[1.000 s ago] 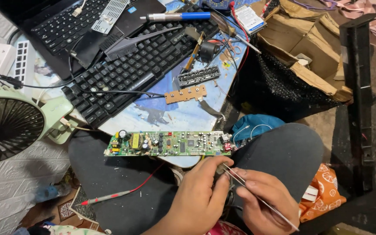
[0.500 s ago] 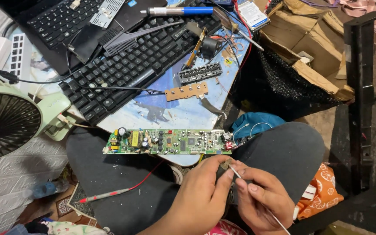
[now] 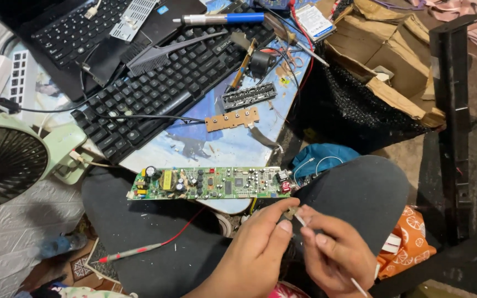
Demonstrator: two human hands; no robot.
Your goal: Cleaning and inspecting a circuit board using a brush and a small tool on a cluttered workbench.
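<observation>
I see a small brownish part (image 3: 290, 212) pinched in my left hand (image 3: 260, 248) fingertips, low over my lap, too small to tell its kind. My right hand (image 3: 335, 256) is closed around a thin metal tool (image 3: 327, 251), its tip touching the part. Just above, a long green circuit board (image 3: 211, 183) lies across the tabletop (image 3: 222, 146) edge. Farther back sit a black keyboard (image 3: 155, 91), a laptop (image 3: 78, 27), a pale green fan (image 3: 12, 157) at left, and cardboard (image 3: 393, 60) at right.
</observation>
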